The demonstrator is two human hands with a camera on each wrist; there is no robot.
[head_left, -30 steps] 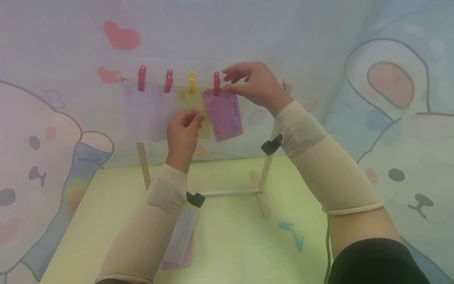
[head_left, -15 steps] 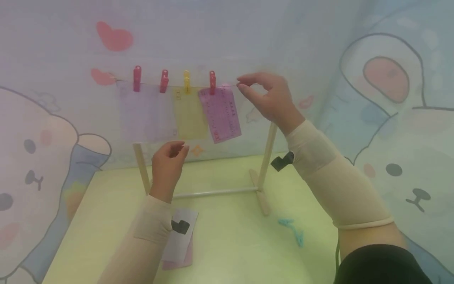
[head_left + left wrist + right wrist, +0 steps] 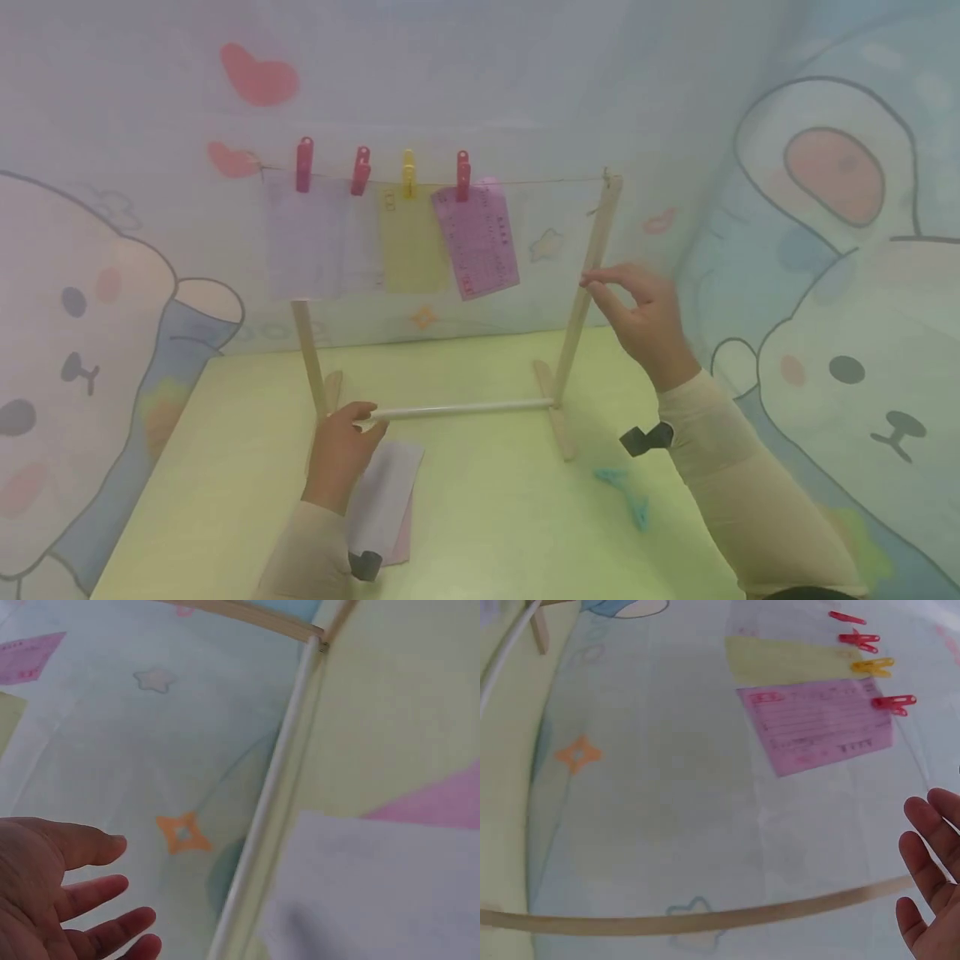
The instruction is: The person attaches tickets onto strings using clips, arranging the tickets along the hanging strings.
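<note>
Both empty, fingers loose, a person's left hand [image 3: 339, 460] hovers beside flat white paper [image 3: 390, 493], the right hand [image 3: 647, 321] by a pale wooden post [image 3: 575, 333]; a rectangular magenta paper slip [image 3: 482, 248] hangs clipped to thin string [image 3: 547, 181]

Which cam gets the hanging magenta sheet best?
Right wrist: the magenta sheet is uncropped and fills more of the frame, with printed lines visible and its red clip in sight. Head also shows it uncropped with the clip, but smaller in frame. Left wrist catches only part, cut off at the left edge.
</note>
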